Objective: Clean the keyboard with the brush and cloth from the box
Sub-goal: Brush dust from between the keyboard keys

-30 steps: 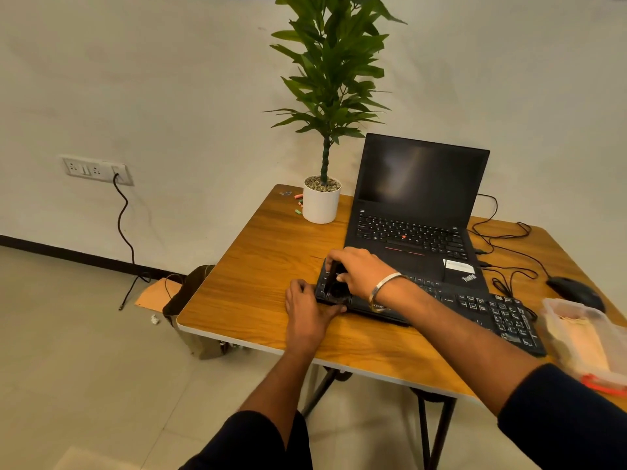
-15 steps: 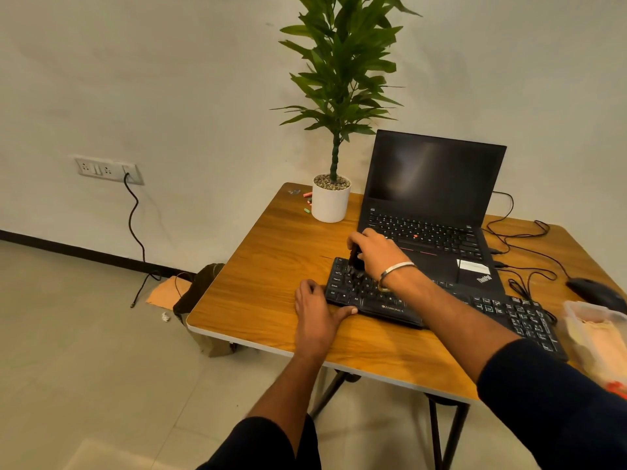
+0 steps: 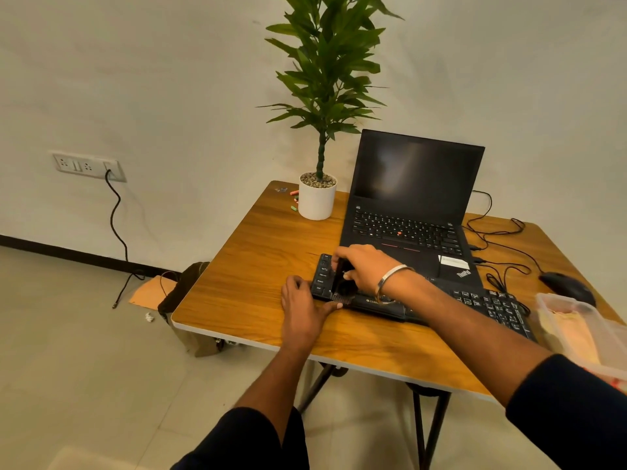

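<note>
2 dark sleeves reach in from the bottom edge toward a wooden surface (image 3: 258,266) on folding black legs. The left hand (image 3: 303,312) lies palm down on the wood with its fingers relaxed, touching the near-left corner of the keyboard (image 3: 475,305) and holding nothing. The right hand (image 3: 368,269), with a metal bangle (image 3: 390,283) on its wrist, curls its fingers around a dark brush (image 3: 342,283) held upright, the bristles down on the keys at the keyboard's left end. The black keyboard lies slantwise across the surface, just in front of the laptop (image 3: 414,205) and touching or nearly touching its front edge. At the right edge a clear plastic box (image 3: 583,330) sits on the surface near the keyboard's right end, with something pale inside that is too blurred to name; whether that is the cloth I cannot tell. Beyond the box lies a black mouse (image 3: 565,286), with thin black cables (image 3: 502,245) looping between it and the laptop. The laptop stands open, its screen dark. To its left a green plant rises from a white pot (image 3: 316,201), and a few small colored bits (image 3: 293,198) lie beside the pot. On the floor under the surface's left edge sits a dark bag (image 3: 185,293). On the wall a socket strip (image 3: 86,166) has 1 black cord (image 3: 117,218) hanging from it.
</note>
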